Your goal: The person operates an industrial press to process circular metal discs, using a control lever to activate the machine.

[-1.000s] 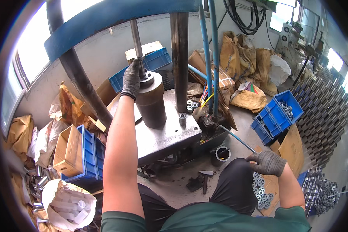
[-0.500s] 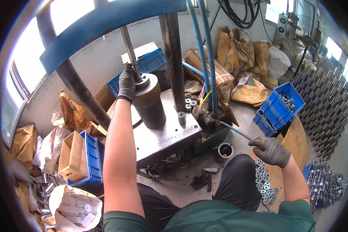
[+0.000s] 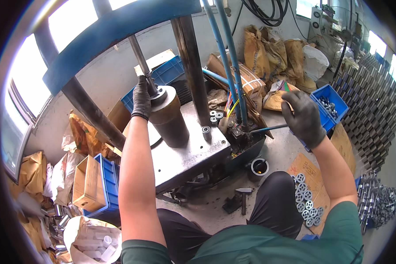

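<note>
Press bed (image 3: 193,154): gloved left hand (image 3: 141,99) grips upright ram rod (image 3: 141,61) at 12 o'clock above cylinder (image 3: 168,118); right hand (image 3: 304,118) loosely closed on lever (image 3: 268,128).

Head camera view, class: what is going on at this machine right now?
A seated person in dark gloves works at a press with a blue frame. The left hand rests on the ring-shaped part atop a brown cylinder standing on the steel plate. The right hand is at the thin blue lever beside the machine. Small bearings sit on the plate; metal rings lie on the floor.
</note>
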Action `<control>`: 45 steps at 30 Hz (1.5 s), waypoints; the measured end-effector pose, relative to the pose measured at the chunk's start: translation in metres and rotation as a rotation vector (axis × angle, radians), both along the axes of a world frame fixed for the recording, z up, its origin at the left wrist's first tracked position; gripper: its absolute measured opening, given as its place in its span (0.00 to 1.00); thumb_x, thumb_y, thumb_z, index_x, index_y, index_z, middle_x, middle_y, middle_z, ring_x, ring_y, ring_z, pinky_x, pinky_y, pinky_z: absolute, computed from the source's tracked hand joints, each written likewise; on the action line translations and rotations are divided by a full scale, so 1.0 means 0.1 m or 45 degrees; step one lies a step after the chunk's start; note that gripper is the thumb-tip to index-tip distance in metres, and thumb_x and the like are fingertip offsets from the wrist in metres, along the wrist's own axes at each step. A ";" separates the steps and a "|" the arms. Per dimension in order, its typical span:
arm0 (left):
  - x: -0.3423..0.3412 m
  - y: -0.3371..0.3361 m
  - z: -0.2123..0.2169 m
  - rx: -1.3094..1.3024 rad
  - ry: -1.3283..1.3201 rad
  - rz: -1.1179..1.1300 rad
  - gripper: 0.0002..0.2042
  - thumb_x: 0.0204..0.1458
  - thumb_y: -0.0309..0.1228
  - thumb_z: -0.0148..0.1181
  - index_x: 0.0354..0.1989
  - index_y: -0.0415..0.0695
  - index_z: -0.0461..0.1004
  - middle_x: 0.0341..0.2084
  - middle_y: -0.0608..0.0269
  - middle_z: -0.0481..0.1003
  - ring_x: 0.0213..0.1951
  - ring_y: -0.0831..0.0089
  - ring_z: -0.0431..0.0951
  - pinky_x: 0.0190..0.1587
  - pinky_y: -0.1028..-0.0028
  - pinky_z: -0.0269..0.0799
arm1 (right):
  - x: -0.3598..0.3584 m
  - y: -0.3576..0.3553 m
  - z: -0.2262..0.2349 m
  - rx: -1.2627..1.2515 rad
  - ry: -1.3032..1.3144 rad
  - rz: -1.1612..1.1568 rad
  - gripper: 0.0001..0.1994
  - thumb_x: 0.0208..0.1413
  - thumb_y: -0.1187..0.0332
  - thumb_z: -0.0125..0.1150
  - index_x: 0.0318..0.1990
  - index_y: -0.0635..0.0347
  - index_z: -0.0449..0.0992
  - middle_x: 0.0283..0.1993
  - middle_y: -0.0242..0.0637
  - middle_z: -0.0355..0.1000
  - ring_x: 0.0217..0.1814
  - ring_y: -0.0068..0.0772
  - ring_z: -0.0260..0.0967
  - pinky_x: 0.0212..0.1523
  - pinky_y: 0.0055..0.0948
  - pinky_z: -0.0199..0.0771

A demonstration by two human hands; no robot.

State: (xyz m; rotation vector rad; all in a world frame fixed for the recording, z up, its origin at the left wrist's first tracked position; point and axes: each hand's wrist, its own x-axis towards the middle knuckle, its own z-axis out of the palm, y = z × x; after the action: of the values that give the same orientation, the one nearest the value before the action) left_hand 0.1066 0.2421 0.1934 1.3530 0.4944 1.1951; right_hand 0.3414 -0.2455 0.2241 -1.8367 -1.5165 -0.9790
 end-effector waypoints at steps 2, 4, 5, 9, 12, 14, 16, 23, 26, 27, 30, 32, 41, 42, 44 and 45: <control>0.00 -0.06 0.04 0.012 0.022 0.005 0.34 0.60 0.65 0.61 0.45 0.39 0.80 0.29 0.58 0.81 0.32 0.70 0.82 0.41 0.69 0.80 | 0.20 0.42 0.18 0.107 0.025 0.066 0.07 0.62 0.65 0.63 0.38 0.58 0.79 0.36 0.47 0.78 0.39 0.52 0.79 0.42 0.45 0.79; 0.00 -0.12 0.06 0.040 0.039 0.022 0.34 0.57 0.65 0.64 0.46 0.40 0.80 0.31 0.59 0.81 0.33 0.71 0.81 0.41 0.69 0.79 | 0.35 0.74 0.33 0.012 0.150 -0.026 0.16 0.66 0.55 0.61 0.37 0.59 0.80 0.36 0.48 0.79 0.40 0.53 0.79 0.43 0.46 0.79; 0.00 -0.14 0.07 0.045 0.044 0.018 0.34 0.57 0.65 0.64 0.46 0.40 0.80 0.31 0.59 0.81 0.33 0.71 0.81 0.41 0.69 0.79 | 0.40 0.86 0.37 0.020 0.140 -0.004 0.16 0.66 0.55 0.61 0.37 0.59 0.80 0.36 0.48 0.79 0.40 0.53 0.79 0.43 0.46 0.79; -0.01 -0.18 0.09 0.144 0.016 0.026 0.30 0.60 0.61 0.64 0.47 0.42 0.80 0.32 0.62 0.79 0.35 0.72 0.80 0.43 0.69 0.79 | 0.53 1.08 0.48 -0.087 0.288 -0.086 0.26 0.68 0.42 0.54 0.35 0.58 0.81 0.38 0.48 0.80 0.42 0.54 0.78 0.43 0.48 0.78; -0.03 -0.18 0.11 -0.107 -0.050 -0.053 0.27 0.64 0.58 0.61 0.48 0.42 0.81 0.33 0.62 0.80 0.35 0.72 0.80 0.44 0.69 0.80 | 0.56 1.03 0.47 -0.157 0.393 -0.068 0.27 0.68 0.41 0.54 0.35 0.58 0.81 0.38 0.48 0.80 0.42 0.55 0.78 0.45 0.49 0.78; -0.04 -0.17 0.11 -0.101 -0.088 -0.057 0.23 0.67 0.53 0.58 0.48 0.42 0.81 0.34 0.60 0.81 0.36 0.71 0.81 0.44 0.69 0.80 | 0.57 0.99 0.45 -0.173 0.425 -0.071 0.26 0.68 0.43 0.54 0.35 0.59 0.81 0.38 0.49 0.80 0.43 0.56 0.78 0.45 0.49 0.78; -0.05 -0.16 0.09 0.027 -0.045 -0.017 0.22 0.67 0.52 0.57 0.47 0.42 0.81 0.34 0.60 0.82 0.35 0.70 0.82 0.43 0.69 0.80 | 0.57 0.97 0.42 -0.181 0.420 -0.071 0.21 0.66 0.51 0.59 0.39 0.63 0.80 0.36 0.54 0.78 0.43 0.57 0.78 0.47 0.49 0.76; -0.07 0.07 -0.02 -0.059 -0.154 -0.074 0.23 0.67 0.50 0.59 0.54 0.41 0.80 0.38 0.59 0.82 0.39 0.68 0.82 0.46 0.67 0.80 | 0.58 0.96 0.41 -0.150 0.400 -0.113 0.14 0.62 0.60 0.56 0.43 0.61 0.82 0.40 0.52 0.80 0.45 0.54 0.79 0.50 0.48 0.77; -0.07 0.16 -0.03 0.057 -0.089 0.000 0.19 0.68 0.46 0.58 0.53 0.42 0.80 0.40 0.61 0.82 0.42 0.70 0.82 0.48 0.68 0.79 | 0.57 0.93 0.43 -0.220 0.421 -0.170 0.14 0.63 0.60 0.53 0.46 0.55 0.82 0.42 0.50 0.81 0.49 0.54 0.80 0.54 0.48 0.78; -0.06 0.16 -0.03 -0.005 -0.091 0.054 0.17 0.68 0.44 0.58 0.52 0.43 0.79 0.41 0.63 0.82 0.43 0.71 0.82 0.49 0.70 0.79 | 0.56 0.93 0.43 -0.239 0.445 -0.190 0.15 0.64 0.60 0.53 0.47 0.55 0.83 0.43 0.50 0.82 0.50 0.53 0.80 0.55 0.48 0.78; -0.03 0.05 -0.02 0.111 -0.185 0.048 0.17 0.70 0.41 0.56 0.59 0.44 0.75 0.45 0.63 0.81 0.47 0.71 0.80 0.52 0.68 0.78 | 0.53 0.92 0.46 -0.241 0.524 -0.197 0.15 0.62 0.60 0.55 0.46 0.56 0.83 0.42 0.51 0.81 0.49 0.53 0.80 0.54 0.48 0.78; 0.01 -0.11 0.01 0.273 -0.091 0.189 0.18 0.67 0.29 0.56 0.64 0.43 0.70 0.52 0.60 0.79 0.53 0.71 0.78 0.56 0.66 0.76 | 0.53 0.91 0.46 -0.203 0.563 -0.162 0.15 0.60 0.60 0.55 0.44 0.58 0.83 0.40 0.53 0.80 0.46 0.56 0.79 0.52 0.49 0.77; 0.05 -1.44 -0.42 1.540 0.372 0.592 0.20 0.47 0.16 0.58 0.50 0.45 0.77 0.53 0.52 0.76 0.58 0.52 0.75 0.63 0.56 0.70 | 0.55 0.81 0.43 -0.153 0.555 -0.107 0.15 0.61 0.59 0.55 0.42 0.57 0.83 0.37 0.52 0.81 0.44 0.58 0.79 0.50 0.52 0.77; 0.09 -1.57 -0.56 1.611 0.417 0.442 0.19 0.47 0.18 0.61 0.49 0.46 0.78 0.53 0.53 0.76 0.57 0.51 0.75 0.62 0.56 0.70 | 0.54 0.81 0.43 -0.165 0.567 -0.114 0.15 0.61 0.59 0.55 0.42 0.57 0.83 0.37 0.52 0.81 0.44 0.58 0.79 0.50 0.52 0.77; 0.19 -1.73 -0.85 1.637 0.710 0.230 0.18 0.46 0.22 0.66 0.48 0.47 0.79 0.53 0.54 0.77 0.55 0.50 0.76 0.59 0.54 0.71 | 0.54 0.81 0.44 -0.164 0.588 -0.116 0.15 0.62 0.58 0.55 0.42 0.57 0.83 0.37 0.52 0.81 0.44 0.58 0.79 0.49 0.52 0.78; 0.25 -1.77 -0.99 1.630 0.915 0.165 0.17 0.46 0.25 0.68 0.48 0.47 0.79 0.53 0.54 0.78 0.55 0.50 0.76 0.58 0.54 0.72 | 0.53 0.80 0.44 -0.171 0.591 -0.131 0.15 0.62 0.58 0.55 0.42 0.57 0.83 0.37 0.52 0.81 0.44 0.58 0.79 0.49 0.52 0.78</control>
State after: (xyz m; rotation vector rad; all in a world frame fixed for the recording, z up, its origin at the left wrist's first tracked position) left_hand 0.1313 0.0655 0.0946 2.9320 0.2709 1.0976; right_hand 0.3946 -0.1650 0.2685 -2.0736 -1.2341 -0.4518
